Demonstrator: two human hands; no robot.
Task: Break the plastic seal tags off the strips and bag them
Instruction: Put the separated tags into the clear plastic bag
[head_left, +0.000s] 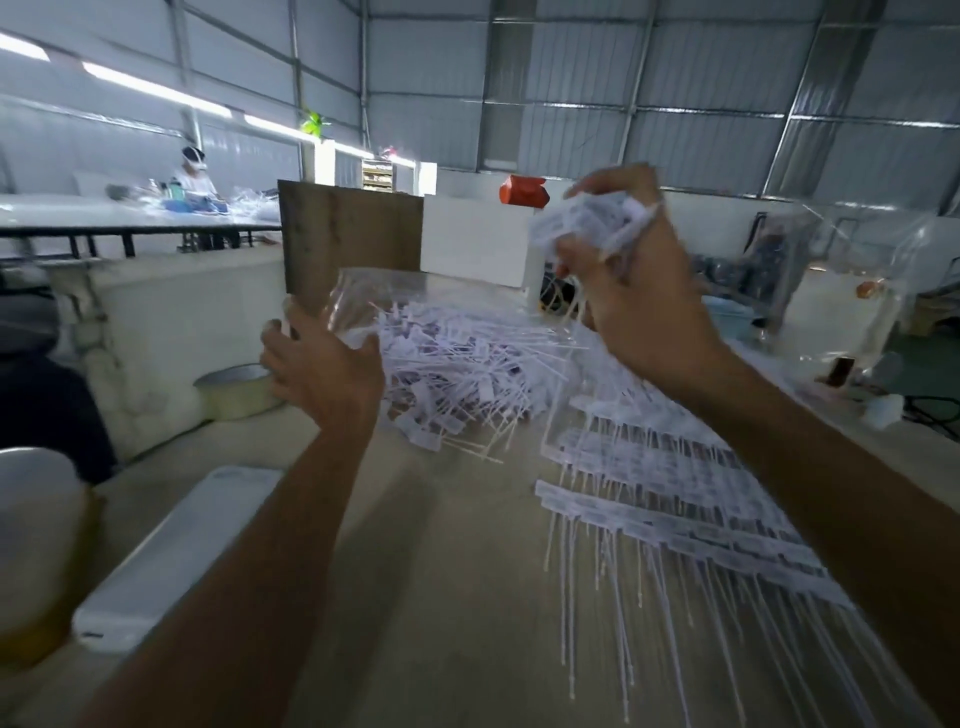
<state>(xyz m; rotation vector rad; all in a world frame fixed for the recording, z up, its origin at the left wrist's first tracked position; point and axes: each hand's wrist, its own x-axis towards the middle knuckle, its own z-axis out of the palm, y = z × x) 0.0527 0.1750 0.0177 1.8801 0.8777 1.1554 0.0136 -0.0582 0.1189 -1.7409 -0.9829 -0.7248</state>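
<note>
Right hand (631, 270) clamps a fistful of loose seal tags (592, 221) above the clear bag (358, 306) pinched by the left hand (317, 369), while a heap of tags (467, 374) and unbroken strips (675, 499) wait on the bench (441, 597).

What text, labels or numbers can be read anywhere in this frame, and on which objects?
None can be read.
Tag strips on the table: dark printed marks on each tag, too blurred to read.
Bunch of tags in the grip of the right hand: print too blurred.
Loose tag pile: print too small.
Clear plastic bag held by the left hand: no print visible.
</note>
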